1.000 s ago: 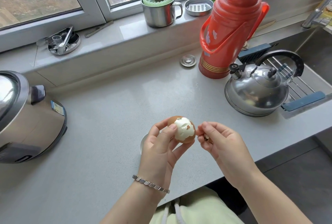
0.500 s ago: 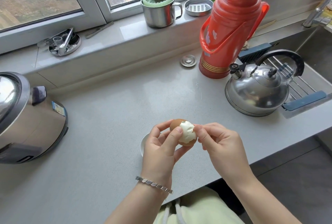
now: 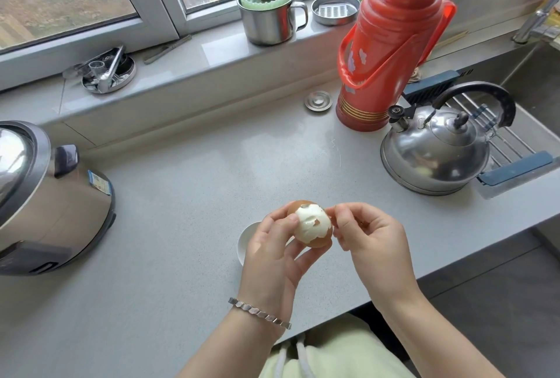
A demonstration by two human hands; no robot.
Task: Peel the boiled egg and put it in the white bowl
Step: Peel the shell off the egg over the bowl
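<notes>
On view are two hands, one half-peeled egg (image 3: 312, 226), one white bowl (image 3: 244, 241), one steel kettle (image 3: 433, 153), one red thermos (image 3: 391, 44), one rice cooker (image 3: 51, 199), one lidded steel mug (image 3: 268, 18) and one bracelet (image 3: 260, 314).

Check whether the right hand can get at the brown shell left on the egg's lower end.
Probably yes: the right hand sits beside the egg, and the left hand holds it from the other side, leaving that shell exposed.

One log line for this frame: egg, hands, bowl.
egg: partly peeled | left hand: holds egg | right hand: picking shell | white bowl: below hands
</notes>
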